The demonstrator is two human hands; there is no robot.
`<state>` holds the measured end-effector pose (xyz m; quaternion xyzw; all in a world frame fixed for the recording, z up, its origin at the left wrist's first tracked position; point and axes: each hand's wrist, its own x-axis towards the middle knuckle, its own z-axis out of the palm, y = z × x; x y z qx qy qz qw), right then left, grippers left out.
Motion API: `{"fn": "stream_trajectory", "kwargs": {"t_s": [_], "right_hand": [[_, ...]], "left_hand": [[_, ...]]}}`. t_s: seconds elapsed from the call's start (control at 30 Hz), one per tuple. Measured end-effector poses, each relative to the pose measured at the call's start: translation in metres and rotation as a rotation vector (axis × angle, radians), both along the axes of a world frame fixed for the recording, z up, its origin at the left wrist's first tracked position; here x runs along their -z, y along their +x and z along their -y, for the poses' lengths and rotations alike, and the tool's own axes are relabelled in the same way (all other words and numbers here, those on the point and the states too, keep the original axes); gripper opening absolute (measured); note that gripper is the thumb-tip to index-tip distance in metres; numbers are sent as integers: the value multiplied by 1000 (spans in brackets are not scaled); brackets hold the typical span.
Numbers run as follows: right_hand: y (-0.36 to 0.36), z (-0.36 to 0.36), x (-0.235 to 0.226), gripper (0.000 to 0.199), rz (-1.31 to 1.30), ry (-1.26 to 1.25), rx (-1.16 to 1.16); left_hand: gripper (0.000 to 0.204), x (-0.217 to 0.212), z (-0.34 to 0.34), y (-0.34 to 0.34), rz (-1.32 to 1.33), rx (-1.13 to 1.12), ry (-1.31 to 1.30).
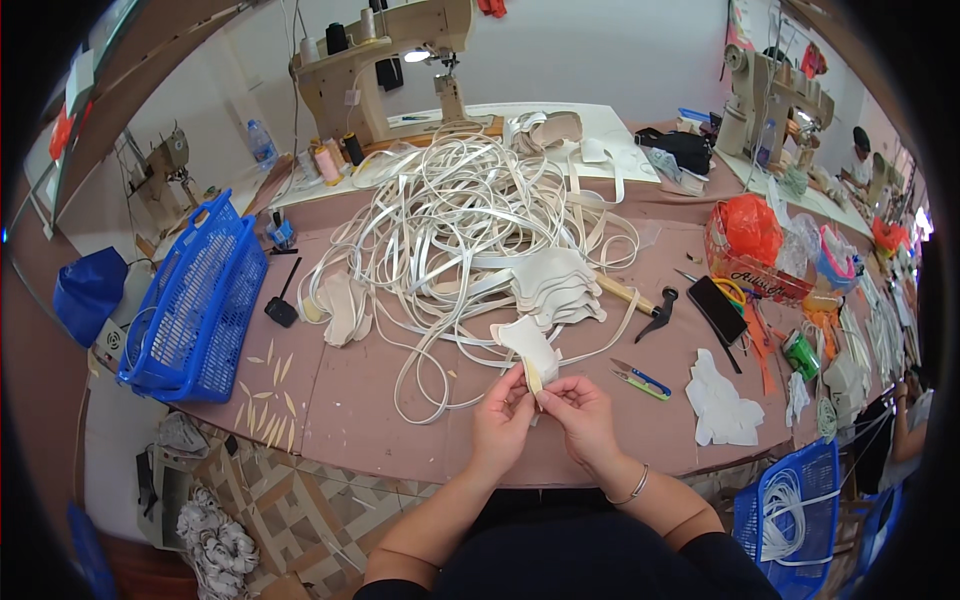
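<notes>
Script-style lettering (pixel 760 279) on the side of the red box (pixel 720 258).

Sewing workshop, small-goods type. Beige sewing machine (pixel 340 100) with lamp lit past the worktable's (pixel 350 425) far edge, second one (pixel 165 165) off the far left corner, third (pixel 745 110) off the far right. Thread spools (pixel 327 165) by the first. Mid-table: heap of pale straps (pixel 440 230), stacked cut pieces (pixel 555 285), hammer (pixel 657 318), thread snips (pixel 642 380). Blue plastic basket (pixel 190 310) at left edge. Another person (pixel 858 168) sits beyond the right end.
</notes>
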<state>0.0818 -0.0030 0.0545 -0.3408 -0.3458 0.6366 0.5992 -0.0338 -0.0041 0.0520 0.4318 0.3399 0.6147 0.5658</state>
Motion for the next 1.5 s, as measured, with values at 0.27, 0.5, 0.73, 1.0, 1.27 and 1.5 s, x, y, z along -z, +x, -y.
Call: {"fn": "stream_trajectory", "kwargs": {"t_s": [0.27, 0.5, 0.73, 1.0, 1.27, 1.5], "right_hand": [[-2, -1, 0, 11, 17, -23, 10], [7, -1, -6, 22, -78, 74, -45], [24, -7, -10, 25, -42, -33, -71], [15, -4, 3, 15, 95, 41, -73], [57, -22, -49, 22, 1286, 920, 5], [101, -34, -38, 11, 1018, 392, -265]], "left_hand": [[42, 5, 1, 1, -1, -34, 3], [43, 8, -12, -13, -17, -39, -66], [28, 1, -22, -23, -751, -179, 290], [14, 10, -17, -13, -125, 140, -70], [21, -13, -10, -25, -1076, -6, 550], [25, 14, -36, -24, -1050, -15, 365]]}}
